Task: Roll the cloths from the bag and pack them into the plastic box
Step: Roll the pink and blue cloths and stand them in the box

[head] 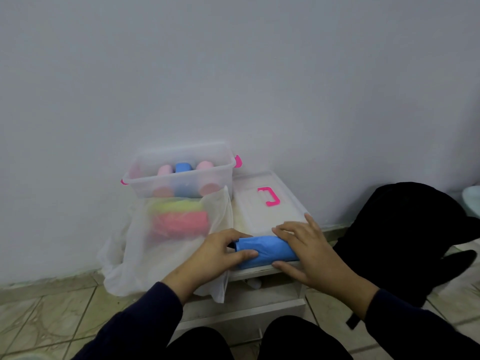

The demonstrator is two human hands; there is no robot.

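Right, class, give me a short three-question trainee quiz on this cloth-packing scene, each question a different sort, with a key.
1. True or false: the lid is closed on the plastic box.
2. Which colour is the cloth roll held on the white cabinet? A) pink B) blue C) yellow
3. Fill in: the unrolled cloths wait in the white ___.

Key:
1. False; it lies beside the box.
2. B; the left hand and right hand grip its ends.
3. bag

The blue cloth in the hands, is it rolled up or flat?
Rolled up. The blue cloth is a tube lying on the white table, gripped by the left hand and right hand.
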